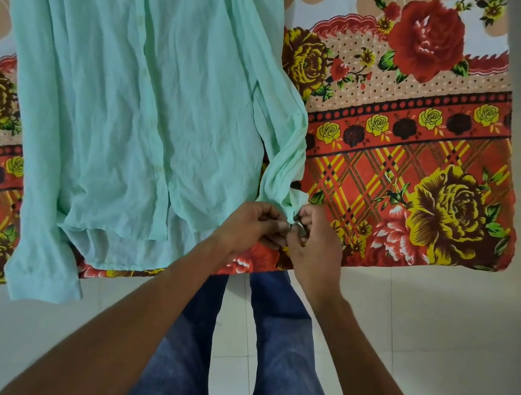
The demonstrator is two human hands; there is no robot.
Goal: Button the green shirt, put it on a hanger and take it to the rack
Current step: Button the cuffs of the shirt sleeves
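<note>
A: What surface is shown?
B: A floral bedsheet (400, 145) is seen, bordered by a white tiled floor (434, 350). The green shirt (132, 87) is laid flat on the sheet's left half.
A: And the 2 hands?
B: At the sheet's near edge, the sleeve cuff (292, 207) is pinched by the curled fingers of the left hand (248, 226) and likewise by the right hand (313, 253).

Floral bedsheet (398, 159) over a bed, pale tiled floor (420, 330)
</note>
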